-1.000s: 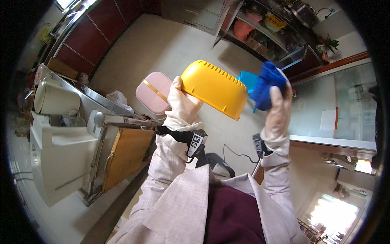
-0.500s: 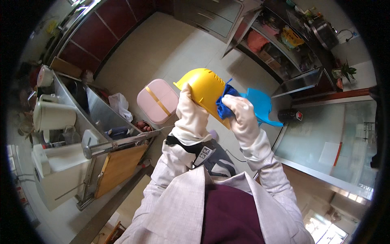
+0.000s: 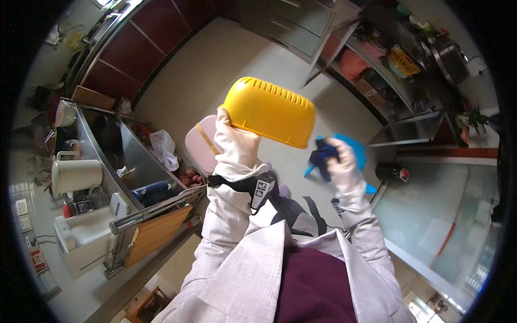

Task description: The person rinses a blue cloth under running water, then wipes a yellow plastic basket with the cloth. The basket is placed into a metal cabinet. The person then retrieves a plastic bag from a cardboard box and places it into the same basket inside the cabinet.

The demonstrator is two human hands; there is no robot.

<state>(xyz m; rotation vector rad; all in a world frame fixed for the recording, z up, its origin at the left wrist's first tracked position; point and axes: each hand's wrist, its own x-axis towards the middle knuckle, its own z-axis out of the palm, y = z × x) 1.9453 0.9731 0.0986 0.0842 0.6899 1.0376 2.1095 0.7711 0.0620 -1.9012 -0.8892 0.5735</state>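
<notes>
My left hand, in a white glove, grips a yellow plastic basket by its left edge. The basket is held up over the floor with its rounded, slotted side facing away from me. A bunched dark blue cloth is in my right hand, also gloved in white and a little smeared by motion. That cloth is apart from the basket, to its lower right. Beyond the right hand, a light blue plastic object, partly hidden, stands low near the floor.
On the floor at left is a pink container with a gold band, beside red-brown round produce. A steel sink and a cream kettle line the left. An open cupboard stands far right; a glass-topped surface lies right.
The basket has swung up and left, turning to show more of its long slotted side. My right hand has drawn the blue cloth off it, toward the right and nearer me.
</notes>
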